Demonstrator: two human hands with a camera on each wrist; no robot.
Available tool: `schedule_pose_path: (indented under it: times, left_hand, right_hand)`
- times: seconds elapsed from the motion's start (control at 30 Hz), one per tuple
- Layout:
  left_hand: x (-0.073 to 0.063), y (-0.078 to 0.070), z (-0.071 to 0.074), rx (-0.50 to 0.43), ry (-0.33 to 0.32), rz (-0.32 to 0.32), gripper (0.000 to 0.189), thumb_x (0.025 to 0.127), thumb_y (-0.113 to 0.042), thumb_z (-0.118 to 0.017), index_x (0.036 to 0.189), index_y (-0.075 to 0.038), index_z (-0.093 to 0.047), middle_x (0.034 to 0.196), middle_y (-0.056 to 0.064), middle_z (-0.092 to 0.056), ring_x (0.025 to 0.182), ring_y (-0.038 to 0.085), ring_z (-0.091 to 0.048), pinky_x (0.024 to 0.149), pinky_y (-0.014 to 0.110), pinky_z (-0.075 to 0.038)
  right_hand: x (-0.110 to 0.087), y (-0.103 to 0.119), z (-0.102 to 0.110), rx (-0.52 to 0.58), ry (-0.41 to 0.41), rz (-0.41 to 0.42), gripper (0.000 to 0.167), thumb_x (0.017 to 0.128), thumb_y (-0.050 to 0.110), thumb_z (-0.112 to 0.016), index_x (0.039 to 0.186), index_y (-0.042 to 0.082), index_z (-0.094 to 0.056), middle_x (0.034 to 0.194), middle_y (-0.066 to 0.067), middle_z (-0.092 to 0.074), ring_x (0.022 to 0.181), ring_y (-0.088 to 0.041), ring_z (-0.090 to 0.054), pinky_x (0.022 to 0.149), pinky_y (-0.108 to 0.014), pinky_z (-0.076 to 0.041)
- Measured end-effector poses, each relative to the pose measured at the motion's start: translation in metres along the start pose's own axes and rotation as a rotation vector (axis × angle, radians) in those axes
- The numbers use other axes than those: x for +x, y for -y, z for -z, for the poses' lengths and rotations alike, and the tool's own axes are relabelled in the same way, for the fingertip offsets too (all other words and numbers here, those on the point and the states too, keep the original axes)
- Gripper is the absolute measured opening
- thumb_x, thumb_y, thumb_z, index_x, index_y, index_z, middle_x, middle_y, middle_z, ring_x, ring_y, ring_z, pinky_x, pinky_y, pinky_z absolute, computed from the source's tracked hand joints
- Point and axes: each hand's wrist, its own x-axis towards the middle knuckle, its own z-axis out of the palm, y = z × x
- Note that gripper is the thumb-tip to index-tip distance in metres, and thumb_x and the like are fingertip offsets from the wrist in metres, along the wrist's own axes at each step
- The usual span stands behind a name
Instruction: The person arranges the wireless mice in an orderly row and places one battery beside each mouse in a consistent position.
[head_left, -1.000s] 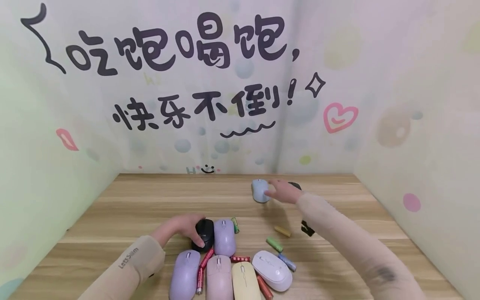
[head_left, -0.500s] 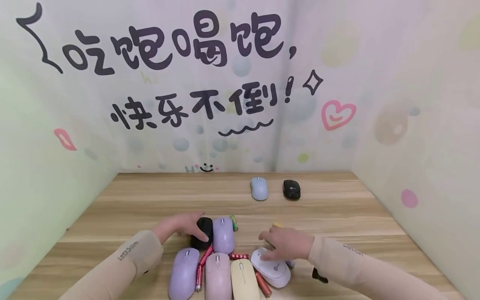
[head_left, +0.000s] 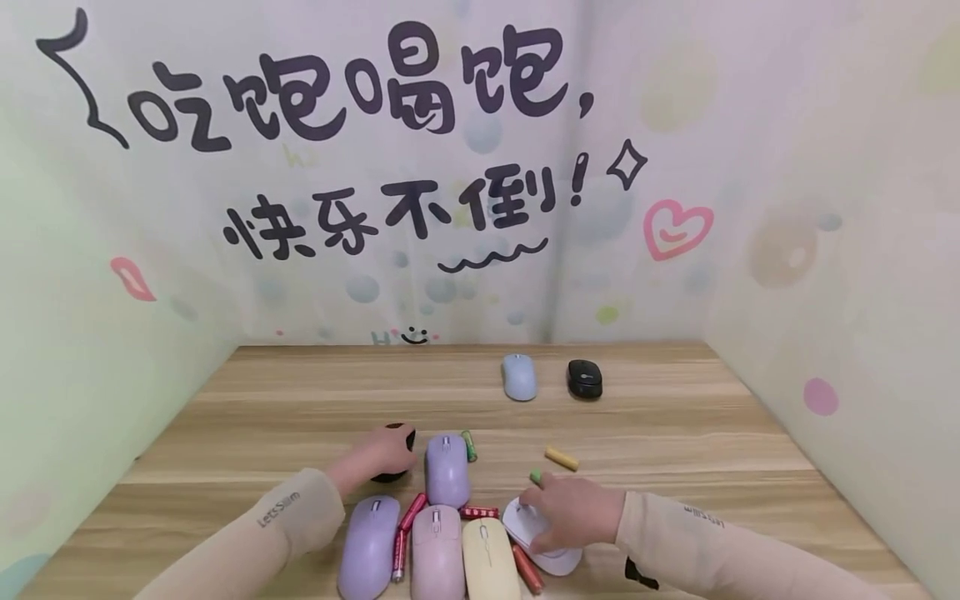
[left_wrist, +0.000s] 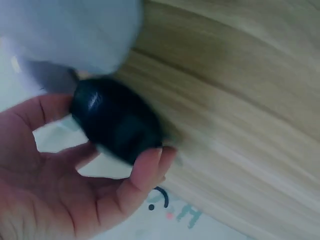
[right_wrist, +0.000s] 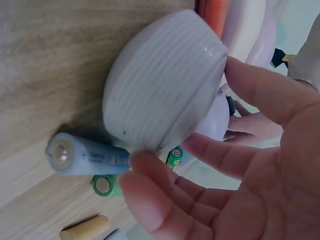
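My left hand (head_left: 380, 454) grips a black computer mouse (left_wrist: 117, 120), thumb on one side and fingers on the other. In the head view this hand covers most of it, a little left of an upright-lying purple mouse (head_left: 447, 477). My right hand (head_left: 576, 510) holds a white mouse (right_wrist: 165, 85) between thumb and fingers, at the right end of the front group. Beside those fingers lie a blue battery (right_wrist: 90, 155) and a green battery (right_wrist: 104, 185). A pink mouse (head_left: 437, 554) and a cream-yellow mouse (head_left: 491, 560) lie between the two hands.
Another purple mouse (head_left: 367, 550) lies front left. Red batteries (head_left: 480, 512) sit among the mice, with an orange-red battery (head_left: 528, 570) by the yellow one. A yellow battery (head_left: 562, 458) lies farther back. A light blue mouse (head_left: 519, 377) and another black mouse (head_left: 585, 380) stand near the back wall.
My right hand has come forward from beside the light blue mouse to the white mouse and now grips it. My left hand has shifted the black mouse left, away from the purple one.
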Motion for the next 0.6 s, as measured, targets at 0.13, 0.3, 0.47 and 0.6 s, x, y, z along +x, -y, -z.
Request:
schedule_pose_path:
  times: [0.13,0.3,0.47,0.6]
  left_hand:
    - [0.010,0.005,-0.001,0.023,-0.046,-0.027,0.044,0.079,-0.015,-0.061,0.118,0.002,-0.053,0.109,0.023,-0.059,0.093,0.032,-0.056,0.081,0.047,-0.046]
    - [0.036,0.019,0.017,-0.021,-0.144,-0.009,0.045,0.080,-0.015,-0.061,0.120,0.003,-0.051,0.109,0.030,-0.056,0.093,0.039,-0.054,0.080,0.052,-0.045]
    - [0.065,0.045,0.028,-0.040,-0.246,0.154,0.049,0.085,-0.020,-0.056,0.125,0.006,-0.043,0.108,0.038,-0.049,0.095,0.048,-0.051,0.078,0.055,-0.044]
    - [0.079,0.055,0.023,-0.022,-0.268,0.218,0.048,0.087,-0.022,-0.055,0.121,0.009,-0.042,0.105,0.040,-0.048,0.098,0.049,-0.051,0.080,0.055,-0.044]
  right_hand:
    - [-0.001,0.000,0.000,-0.011,0.006,-0.007,0.053,0.072,0.042,-0.072,0.114,0.012,-0.060,0.115,-0.017,-0.058,0.090,-0.022,-0.061,0.067,-0.027,-0.050]
    - [0.001,-0.001,0.002,-0.008,0.025,-0.011,0.053,0.072,0.042,-0.072,0.115,0.012,-0.060,0.118,-0.019,-0.058,0.098,-0.025,-0.060,0.069,-0.028,-0.051]
    - [0.003,0.000,0.005,0.021,0.057,-0.026,0.052,0.073,0.040,-0.073,0.115,0.012,-0.059,0.111,-0.014,-0.060,0.088,-0.018,-0.060,0.064,-0.024,-0.049]
    - [0.002,0.002,0.007,0.058,0.076,-0.036,0.050,0.073,0.037,-0.074,0.113,0.011,-0.059,0.102,-0.010,-0.061,0.078,-0.011,-0.057,0.059,-0.022,-0.048]
